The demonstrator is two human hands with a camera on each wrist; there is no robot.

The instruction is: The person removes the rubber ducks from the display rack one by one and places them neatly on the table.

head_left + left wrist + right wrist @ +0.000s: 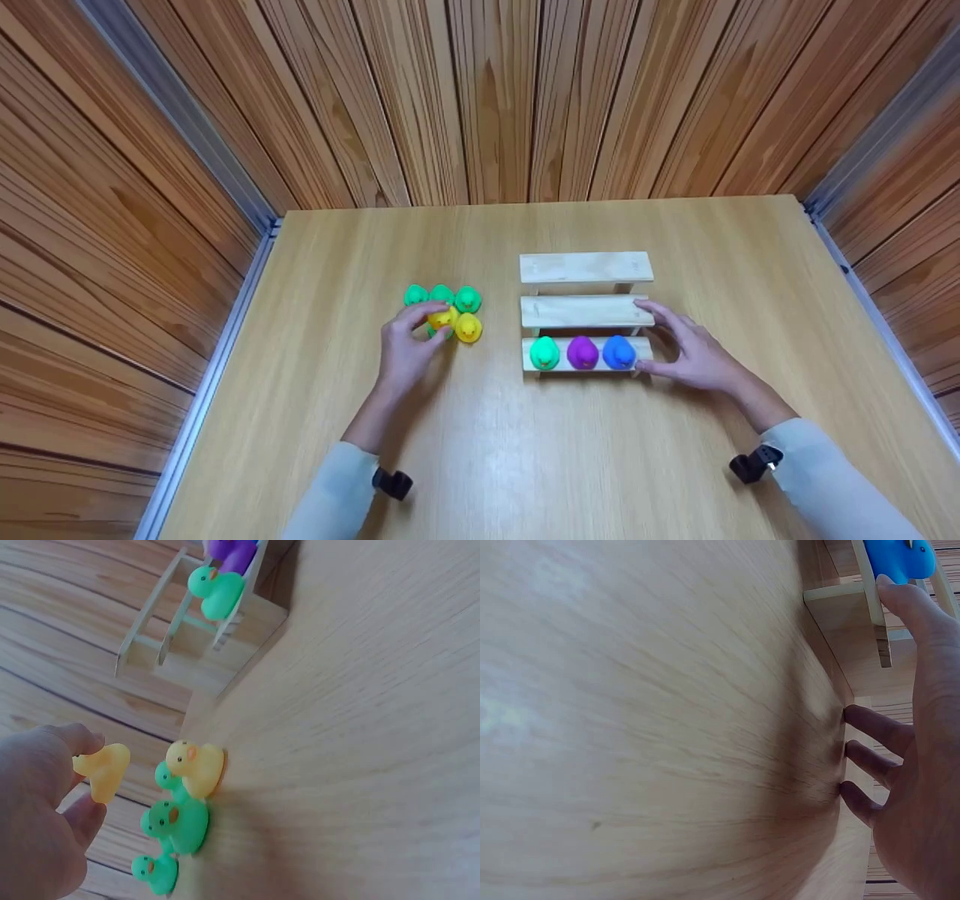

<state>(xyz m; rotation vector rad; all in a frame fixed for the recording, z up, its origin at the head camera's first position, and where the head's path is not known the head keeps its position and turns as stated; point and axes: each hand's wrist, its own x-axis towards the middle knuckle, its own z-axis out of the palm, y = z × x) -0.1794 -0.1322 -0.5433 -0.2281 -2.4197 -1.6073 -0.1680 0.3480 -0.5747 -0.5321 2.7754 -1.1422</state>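
Observation:
My left hand point(405, 354) pinches a yellow rubber duck point(110, 772) between thumb and fingers, lifted above the table. Beneath and beside it stand another yellow duck point(469, 328) and several green ducks point(468, 299), one partly hidden by the hand. To the right is a three-step wooden rack point(586, 311). Its lowest step carries a green duck point(544, 353), a purple duck point(583, 352) and a blue duck point(619, 352). At the rack's right end is my right hand point(697, 356), fingers spread, thumb at the lowest step beside the blue duck, forefinger by the middle step.
The rack's top step point(586, 267) and middle step bear no ducks. Everything stands on a light wooden table point(480, 450). Wood-plank walls point(495, 105) with metal corner rails point(259, 214) enclose its back and sides.

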